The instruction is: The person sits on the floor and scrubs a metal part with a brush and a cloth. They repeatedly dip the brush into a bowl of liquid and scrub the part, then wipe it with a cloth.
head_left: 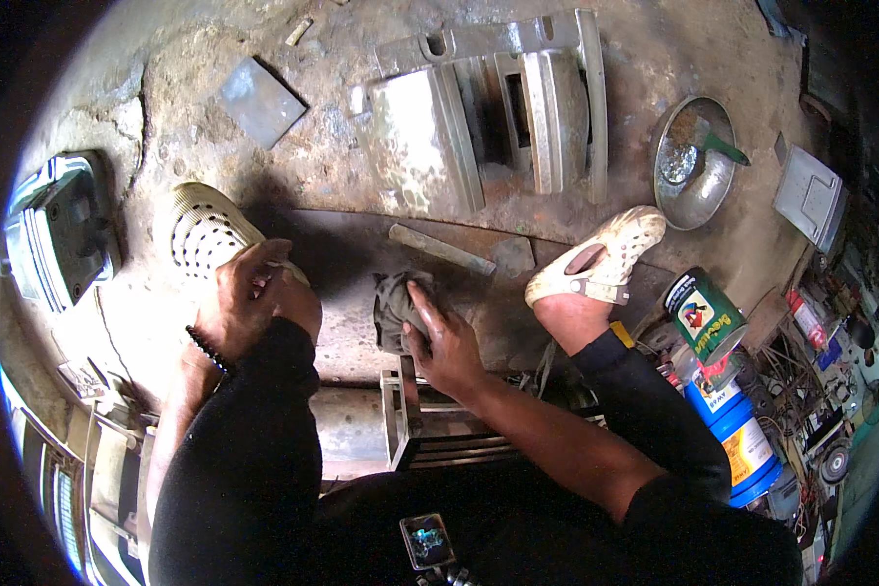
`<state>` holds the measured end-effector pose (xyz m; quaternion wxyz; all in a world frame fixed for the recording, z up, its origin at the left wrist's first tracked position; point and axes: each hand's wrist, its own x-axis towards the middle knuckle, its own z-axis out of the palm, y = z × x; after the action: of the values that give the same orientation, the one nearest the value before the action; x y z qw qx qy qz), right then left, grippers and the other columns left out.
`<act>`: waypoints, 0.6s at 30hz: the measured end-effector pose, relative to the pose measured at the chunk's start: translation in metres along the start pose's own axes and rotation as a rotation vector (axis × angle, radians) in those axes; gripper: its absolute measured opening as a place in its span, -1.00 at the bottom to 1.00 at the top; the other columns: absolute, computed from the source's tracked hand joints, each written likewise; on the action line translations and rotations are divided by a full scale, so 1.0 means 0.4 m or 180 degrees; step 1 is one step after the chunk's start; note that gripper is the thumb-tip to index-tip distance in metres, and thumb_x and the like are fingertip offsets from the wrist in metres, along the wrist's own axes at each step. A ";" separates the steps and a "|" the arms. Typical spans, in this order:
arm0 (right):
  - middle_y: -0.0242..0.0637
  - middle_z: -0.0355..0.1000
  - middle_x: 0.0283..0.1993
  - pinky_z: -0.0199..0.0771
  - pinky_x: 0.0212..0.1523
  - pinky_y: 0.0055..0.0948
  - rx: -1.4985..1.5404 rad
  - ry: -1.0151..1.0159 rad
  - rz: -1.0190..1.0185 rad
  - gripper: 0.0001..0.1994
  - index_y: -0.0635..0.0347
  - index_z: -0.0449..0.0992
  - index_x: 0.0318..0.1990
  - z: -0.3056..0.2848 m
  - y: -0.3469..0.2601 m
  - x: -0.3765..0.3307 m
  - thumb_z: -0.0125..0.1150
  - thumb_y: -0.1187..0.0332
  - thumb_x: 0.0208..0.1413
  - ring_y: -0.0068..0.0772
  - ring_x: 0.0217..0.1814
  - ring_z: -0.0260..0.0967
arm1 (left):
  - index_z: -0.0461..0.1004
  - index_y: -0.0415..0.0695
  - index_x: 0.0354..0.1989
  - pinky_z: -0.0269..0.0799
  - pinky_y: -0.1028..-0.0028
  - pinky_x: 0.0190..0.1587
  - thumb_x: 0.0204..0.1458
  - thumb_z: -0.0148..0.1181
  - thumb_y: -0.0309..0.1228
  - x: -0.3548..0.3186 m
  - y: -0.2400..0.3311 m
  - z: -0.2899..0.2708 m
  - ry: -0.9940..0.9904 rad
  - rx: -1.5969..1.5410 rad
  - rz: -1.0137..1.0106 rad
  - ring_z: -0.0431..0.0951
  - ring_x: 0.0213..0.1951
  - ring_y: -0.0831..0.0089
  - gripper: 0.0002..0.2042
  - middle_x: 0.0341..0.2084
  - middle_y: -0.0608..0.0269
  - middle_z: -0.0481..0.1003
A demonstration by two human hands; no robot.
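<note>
Since the rag (pixel 391 313) was the only thing I could make out in the right hand (pixel 447 350), I took my bearings from it. It sat in a dark, crumpled wad between the two shoes, its right edge pinched between thumb and fingers, the index finger stretched along the top. From my end I couldn't tell whether its underside touched the floor.

Left of the rag, the left hand (pixel 236 301) was curled beside the left shoe (pixel 201 234); I couldn't tell whether its fingers were pressed together or closed on anything. Just beyond the rag and to its right lay a strip (pixel 441 248), and farther out stood the panel (pixel 415 132), with the bowl (pixel 705 200) off to the right.

For good handling, I judged the rag better folded into a thick pad than left bunched, with the fingers flat behind it for even pressure. Loose folds seemed worth tucking in, as they could snag on the strip, and I'd have wanted cloth between the fingertips and any metal edge.
</note>
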<state>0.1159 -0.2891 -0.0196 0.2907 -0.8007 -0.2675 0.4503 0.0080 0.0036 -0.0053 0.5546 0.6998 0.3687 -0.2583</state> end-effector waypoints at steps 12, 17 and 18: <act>0.10 0.44 -0.12 0.45 -0.12 -0.06 -0.0255 0.0406 -0.0609 -0.40 0.22 0.30 0.31 0.048 0.031 -0.031 0.27 0.33 0.09 0.14 -0.20 0.42 | 0.49 -0.25 0.08 0.55 0.32 -0.05 0.14 0.21 -0.47 0.110 0.074 -0.009 -0.0146 0.0775 0.0265 0.63 -0.10 0.26 -0.67 -0.10 0.00 0.60; 0.08 0.44 -0.12 0.48 -0.13 -0.04 -0.0360 0.0446 -0.0584 -0.40 0.19 0.29 0.33 0.037 0.046 0.016 0.27 0.33 0.10 0.17 -0.15 0.44 | 0.50 -0.22 0.08 0.56 0.27 -0.03 0.16 0.21 -0.33 0.142 0.079 -0.010 -0.0233 0.0837 0.0334 0.64 -0.10 0.14 -0.64 -0.10 -0.03 0.59; 0.05 0.43 -0.08 0.51 -0.09 -0.03 -0.0257 0.0595 -0.0602 -0.39 0.13 0.29 0.34 0.029 0.043 0.022 0.28 0.31 0.11 0.19 -0.10 0.45 | 0.50 -0.21 0.10 0.56 0.27 -0.02 0.17 0.20 -0.32 0.143 0.084 -0.012 -0.0262 0.0798 0.0396 0.64 -0.09 0.15 -0.64 -0.11 -0.03 0.60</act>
<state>0.1128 -0.2922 -0.0418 0.3230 -0.8215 -0.3314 0.3332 0.0686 0.0176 -0.0284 0.4924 0.7740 0.2665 -0.2959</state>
